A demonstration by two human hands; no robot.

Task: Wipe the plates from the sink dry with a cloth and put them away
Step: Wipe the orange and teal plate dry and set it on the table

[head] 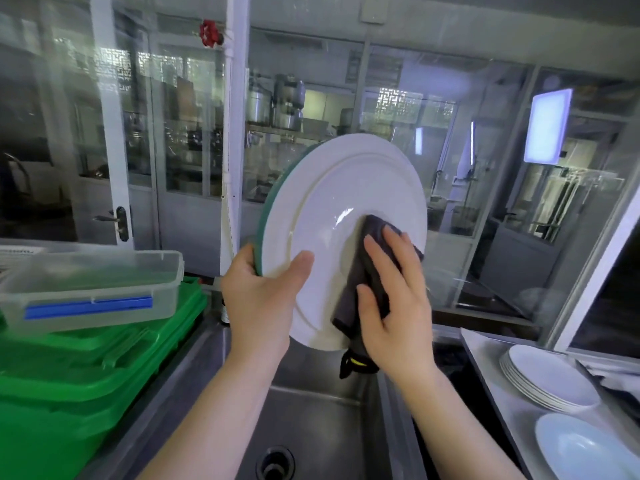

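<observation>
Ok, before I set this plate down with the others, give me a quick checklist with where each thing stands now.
1. Left hand grips the large white plate with the green back at its lower rim: ok.
2. Right hand presses the dark grey cloth on the plate's face: ok.
3. Plate face dry: cannot tell; there is a shiny glint near its middle.
4. Green back wiped: cannot tell, it faces away.
5. Stack of white plates on the steel counter to the right is there to take it: ok.
6. Plate is held above the steel sink, so drips fall in: ok.
</observation>
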